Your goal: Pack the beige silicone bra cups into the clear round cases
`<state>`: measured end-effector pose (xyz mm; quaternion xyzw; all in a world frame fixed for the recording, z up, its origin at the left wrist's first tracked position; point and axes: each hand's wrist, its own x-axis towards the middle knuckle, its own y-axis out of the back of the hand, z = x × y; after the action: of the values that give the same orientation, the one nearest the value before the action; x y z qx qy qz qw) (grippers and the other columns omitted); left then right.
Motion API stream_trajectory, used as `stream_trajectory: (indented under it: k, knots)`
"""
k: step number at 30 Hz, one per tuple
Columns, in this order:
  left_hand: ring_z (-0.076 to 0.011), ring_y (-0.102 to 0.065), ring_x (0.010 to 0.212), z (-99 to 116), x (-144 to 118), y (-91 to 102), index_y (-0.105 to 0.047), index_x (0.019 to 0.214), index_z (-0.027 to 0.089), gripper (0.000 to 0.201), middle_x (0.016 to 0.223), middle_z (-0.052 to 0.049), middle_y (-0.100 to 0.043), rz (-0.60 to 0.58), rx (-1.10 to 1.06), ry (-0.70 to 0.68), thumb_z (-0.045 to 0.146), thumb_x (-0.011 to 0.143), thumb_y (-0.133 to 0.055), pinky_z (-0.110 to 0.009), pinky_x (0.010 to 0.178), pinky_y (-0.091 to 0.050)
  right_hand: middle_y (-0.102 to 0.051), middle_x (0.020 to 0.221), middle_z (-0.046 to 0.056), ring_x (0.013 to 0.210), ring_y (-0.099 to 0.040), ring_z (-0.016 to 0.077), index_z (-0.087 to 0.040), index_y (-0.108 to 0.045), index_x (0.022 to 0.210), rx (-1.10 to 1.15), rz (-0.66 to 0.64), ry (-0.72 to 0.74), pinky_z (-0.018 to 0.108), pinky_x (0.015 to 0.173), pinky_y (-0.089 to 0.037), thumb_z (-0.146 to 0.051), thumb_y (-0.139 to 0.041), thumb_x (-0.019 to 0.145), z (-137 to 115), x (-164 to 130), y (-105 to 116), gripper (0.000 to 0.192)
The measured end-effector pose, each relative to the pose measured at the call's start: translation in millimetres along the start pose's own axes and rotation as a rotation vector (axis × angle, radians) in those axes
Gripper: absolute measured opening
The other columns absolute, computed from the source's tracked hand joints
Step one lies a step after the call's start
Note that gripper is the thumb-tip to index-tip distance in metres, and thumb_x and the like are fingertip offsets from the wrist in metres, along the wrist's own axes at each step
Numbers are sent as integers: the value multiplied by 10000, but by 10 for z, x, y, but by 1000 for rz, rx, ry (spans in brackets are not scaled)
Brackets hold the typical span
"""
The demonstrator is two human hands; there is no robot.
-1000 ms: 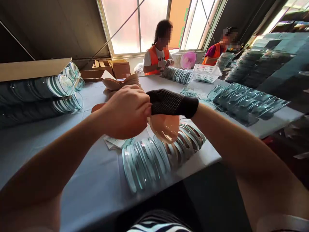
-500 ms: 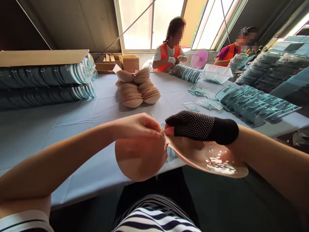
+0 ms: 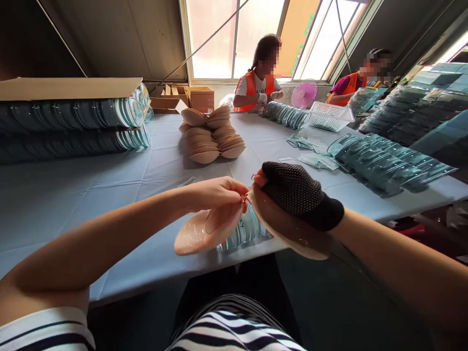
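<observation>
Your left hand [image 3: 219, 192] and gloved right hand [image 3: 292, 192] each pinch a soft, floppy cup [image 3: 199, 229] by its inner edge; hold lightly.

My left hand [image 3: 219, 192] and gloved right hand [image 3: 292, 195] pinch two beige cups [image 3: 199, 231] together at their clasp above the blue worktop [image 3: 73, 195]. A stack of cups [image 3: 212, 136] sits beyond them.
</observation>
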<state>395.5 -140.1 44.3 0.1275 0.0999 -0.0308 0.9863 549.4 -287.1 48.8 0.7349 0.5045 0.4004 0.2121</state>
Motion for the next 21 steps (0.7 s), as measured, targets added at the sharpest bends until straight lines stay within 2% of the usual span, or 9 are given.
stream_trajectory:
  k: [3, 5, 6, 8, 10, 12, 15, 19, 21]
  knots:
    - [-120, -580, 767, 8, -17, 87, -722, 846, 158, 197, 815, -18, -653, 0, -146, -30, 302, 845, -587, -206, 705, -443, -688, 835, 66, 784, -615, 226, -212, -589, 770, -9, 121, 70, 428, 852, -515, -455, -490, 892, 71, 21, 117, 289]
    - [-127, -583, 749, 33, -51, 101, -718, 816, 144, 277, 780, -28, -645, -51, -127, -40, 403, 867, -633, -214, 691, -448, -678, 821, 51, 749, -595, 200, -197, -588, 777, 43, 55, 29, 403, 809, -514, -466, -517, 886, 74, 13, 174, 298]
    - [-132, -587, 745, 55, -69, 98, -713, 795, 139, 308, 768, -31, -646, -88, -86, -43, 430, 868, -646, -218, 686, -451, -664, 795, 39, 723, -578, 181, -187, -586, 770, 92, -36, -27, 372, 762, -510, -477, -535, 882, 62, 4, 197, 315]
    - [-147, -605, 787, 115, -97, 81, -722, 782, 140, 318, 806, -42, -674, -142, 49, -48, 438, 870, -652, -225, 707, -459, -629, 742, 16, 681, -543, 144, -165, -599, 757, 221, -307, -151, 305, 673, -488, -520, -561, 876, 17, -17, 231, 376]
    - [-166, -618, 848, 187, -110, 65, -749, 800, 152, 313, 841, -46, -700, -136, 214, -67, 437, 873, -641, -231, 737, -462, -640, 755, 12, 700, -552, 128, -141, -646, 792, 342, -535, -211, 268, 662, -483, -563, -590, 860, -34, -41, 239, 431]
    - [-187, -625, 898, 248, -111, 59, -773, 821, 166, 311, 831, -44, -712, -115, 342, -66, 442, 868, -638, -237, 767, -466, -681, 813, 31, 747, -587, 132, -123, -692, 856, 429, -619, -214, 256, 689, -497, -578, -626, 839, -76, -63, 217, 460]
    - [-195, -635, 926, 283, -99, 78, -791, 847, 180, 276, 853, -42, -724, -126, 355, -36, 424, 847, -664, -238, 791, -480, -713, 855, 53, 784, -625, 144, -119, -716, 893, 450, -589, -187, 257, 703, -512, -527, -663, 844, -109, -91, 151, 413]
    - [-194, -649, 886, 228, -46, 142, -803, 861, 171, 284, 876, -66, -726, -272, 217, -68, 429, 851, -686, -245, 771, -512, -716, 844, 52, 796, -639, 156, -141, -722, 865, 458, -502, 21, 294, 774, -541, -434, -660, 872, -104, -123, 96, 299]
    - [-206, -648, 894, 190, -1, 171, -807, 838, 166, 277, 879, -80, -723, -339, 167, -124, 427, 839, -712, -262, 797, -524, -713, 899, 52, 844, -646, 147, -148, -726, 883, 464, -471, 50, 293, 841, -542, -307, -676, 867, -90, -142, 93, 168]
